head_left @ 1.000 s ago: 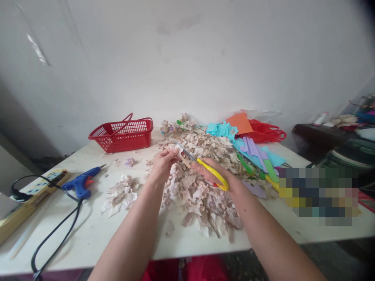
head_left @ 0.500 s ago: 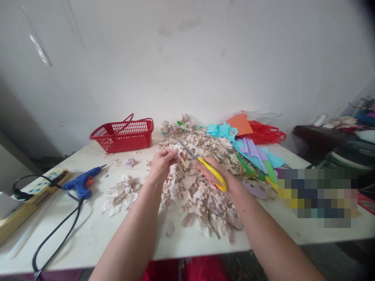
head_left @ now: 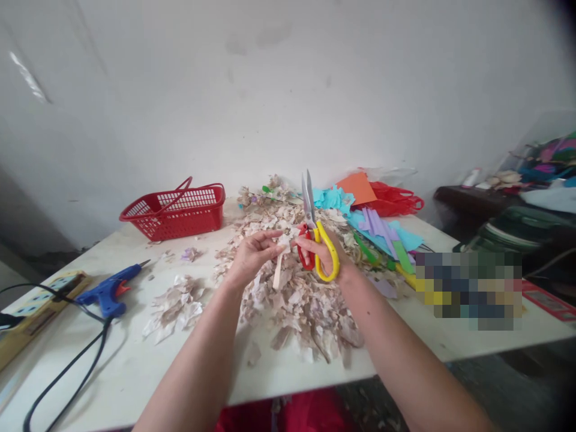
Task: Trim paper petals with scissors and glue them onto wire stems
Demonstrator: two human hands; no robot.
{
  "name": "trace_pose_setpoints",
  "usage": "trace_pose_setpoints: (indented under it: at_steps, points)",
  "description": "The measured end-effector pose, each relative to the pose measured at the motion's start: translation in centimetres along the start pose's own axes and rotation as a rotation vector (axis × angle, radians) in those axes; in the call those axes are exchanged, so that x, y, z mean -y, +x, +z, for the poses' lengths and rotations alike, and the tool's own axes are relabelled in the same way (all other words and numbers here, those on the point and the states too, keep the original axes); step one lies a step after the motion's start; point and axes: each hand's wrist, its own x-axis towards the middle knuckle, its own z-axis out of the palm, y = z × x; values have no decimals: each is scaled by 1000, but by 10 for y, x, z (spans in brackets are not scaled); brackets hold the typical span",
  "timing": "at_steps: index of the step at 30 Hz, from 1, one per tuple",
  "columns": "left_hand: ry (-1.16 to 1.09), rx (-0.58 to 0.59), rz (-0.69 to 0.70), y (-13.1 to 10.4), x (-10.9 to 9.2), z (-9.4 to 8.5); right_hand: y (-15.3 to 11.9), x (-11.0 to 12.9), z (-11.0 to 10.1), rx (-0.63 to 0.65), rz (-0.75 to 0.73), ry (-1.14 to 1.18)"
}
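Over a heap of pale, crinkled paper-like petals (head_left: 306, 318), my left hand (head_left: 252, 257) pinches a small whitish piece (head_left: 283, 241) from which a narrow beige strip (head_left: 278, 271) hangs down. My right hand (head_left: 330, 249) has scissors (head_left: 324, 255) with one yellow and one red handle loop. Their blades point up and away from me, slightly parted. The fingertips of my right hand reach close to the whitish piece; whether they touch it I cannot tell.
A red plastic basket (head_left: 177, 216) stands at the back left. Nearer lie a blue glue gun (head_left: 108, 294) with a black cord and a power strip (head_left: 40, 309). Turquoise paper (head_left: 333, 199), an orange sheet (head_left: 356, 188) and a red plastic bag (head_left: 396, 199) lie at the back right.
The scissors have swung from pointing left across the piece to pointing upward, deeper in my right hand. Its fingertips have come toward the piece. The view has shifted a little right.
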Motion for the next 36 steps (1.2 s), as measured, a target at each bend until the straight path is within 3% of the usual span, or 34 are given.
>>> trace_pose_setpoints:
  at_steps: [4,8,13,19,28,36]
  points:
    - [68,132,-31,-4,1,5,1,-3,-4,37,-26,57]
    - [95,177,-41,-3,5,4,0,1,-3,74,10,11]
    - [6,172,-115,-1,7,1,-2,7,3,-42,18,32]
    - [-78,194,-299,-3,10,-1,-1,5,7,-148,22,61]
    - [52,16,-181,-2,6,1,-1,3,9,-147,9,-15]
    - [6,-97,-109,2,2,-14,0,5,-11,7,-54,-208]
